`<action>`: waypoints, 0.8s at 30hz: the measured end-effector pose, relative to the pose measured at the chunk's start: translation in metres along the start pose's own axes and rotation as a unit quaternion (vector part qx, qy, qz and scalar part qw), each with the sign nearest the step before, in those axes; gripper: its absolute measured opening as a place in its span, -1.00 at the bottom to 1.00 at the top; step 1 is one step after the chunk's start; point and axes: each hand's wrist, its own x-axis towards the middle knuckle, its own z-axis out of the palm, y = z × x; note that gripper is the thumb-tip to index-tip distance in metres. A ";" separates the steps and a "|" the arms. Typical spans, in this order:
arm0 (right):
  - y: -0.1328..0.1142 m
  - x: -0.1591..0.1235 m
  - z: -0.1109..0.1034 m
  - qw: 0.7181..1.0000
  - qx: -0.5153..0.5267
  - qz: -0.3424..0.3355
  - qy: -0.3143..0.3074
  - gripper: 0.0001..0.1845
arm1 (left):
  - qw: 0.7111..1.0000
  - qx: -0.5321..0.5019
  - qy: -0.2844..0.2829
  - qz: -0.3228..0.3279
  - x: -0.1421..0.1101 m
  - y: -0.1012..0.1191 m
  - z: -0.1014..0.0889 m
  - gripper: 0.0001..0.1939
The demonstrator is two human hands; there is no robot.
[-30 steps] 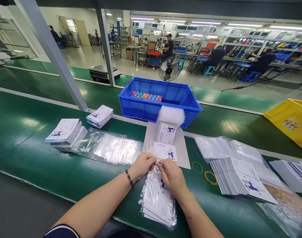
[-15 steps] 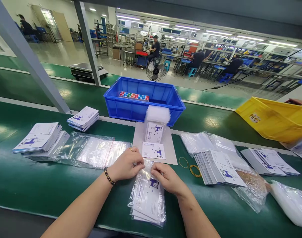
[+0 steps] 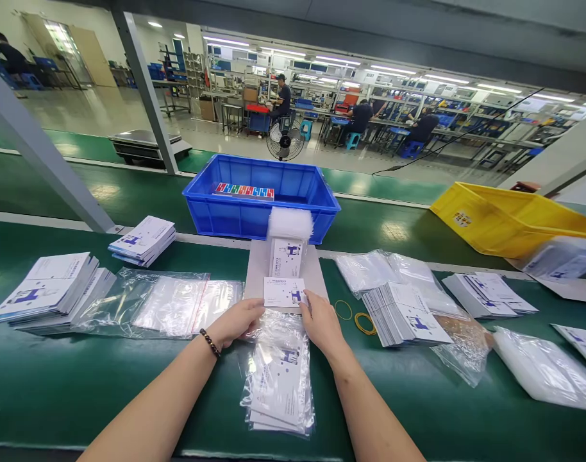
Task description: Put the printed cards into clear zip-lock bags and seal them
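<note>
A white printed card (image 3: 279,292) with a purple design lies flat on a grey board (image 3: 315,282). My right hand (image 3: 323,324) has its index finger and thumb on the card's right edge. My left hand (image 3: 238,323) reaches to the card's lower left corner, fingers stretched out and thumb partly hidden below. Between my wrists lies a clear plastic bag (image 3: 278,378) with printed cards in or under it; its upper end spreads just below the card. Behind the card, a bagged card stack (image 3: 286,256) leans under a white fluffy-looking bundle (image 3: 290,222).
A blue bin (image 3: 259,218) stands behind the board; a yellow bin (image 3: 504,224) sits at right. Card stacks lie left (image 3: 52,285) and right (image 3: 403,314), beside clear bags (image 3: 177,305) and rubber bands (image 3: 365,323). A grey post (image 3: 47,147) rises at left.
My hands have left the upper end of the plastic bag and moved up to the printed card's sides. The view has turned right, so the scene shifts left.
</note>
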 end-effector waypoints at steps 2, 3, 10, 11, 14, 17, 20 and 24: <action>-0.001 0.000 0.001 1.000 -0.008 -0.005 -0.001 -0.65 | 1.000 -0.021 0.006 0.003 0.001 0.000 0.001 -0.49; -0.002 0.000 0.001 1.000 -0.006 -0.004 -0.003 -0.66 | 0.999 -0.035 0.019 0.007 0.002 0.000 0.001 -0.50; -0.009 -0.002 -0.004 0.995 0.079 0.027 -0.049 -0.63 | 0.995 -0.074 0.064 0.003 0.005 0.000 0.004 -0.66; -0.009 -0.002 -0.003 0.994 0.093 0.028 -0.051 -0.63 | 0.996 -0.059 0.063 0.004 0.005 -0.001 0.005 -0.66; -0.008 -0.003 -0.001 0.987 0.149 0.031 -0.055 -0.65 | 0.998 -0.019 0.065 0.015 0.006 -0.003 0.008 -0.66; -0.005 -0.002 0.002 0.975 0.215 0.043 -0.029 -0.64 | 0.996 -0.007 0.074 0.043 0.003 -0.001 0.011 -0.67; -0.003 -0.001 0.001 0.943 0.320 0.082 0.035 -0.54 | 0.993 -0.010 0.085 0.084 -0.003 0.004 0.013 -0.66; -0.006 -0.001 -0.008 0.829 0.549 0.107 -0.028 -0.53 | 0.993 -0.004 0.051 0.106 -0.012 0.011 0.012 -0.67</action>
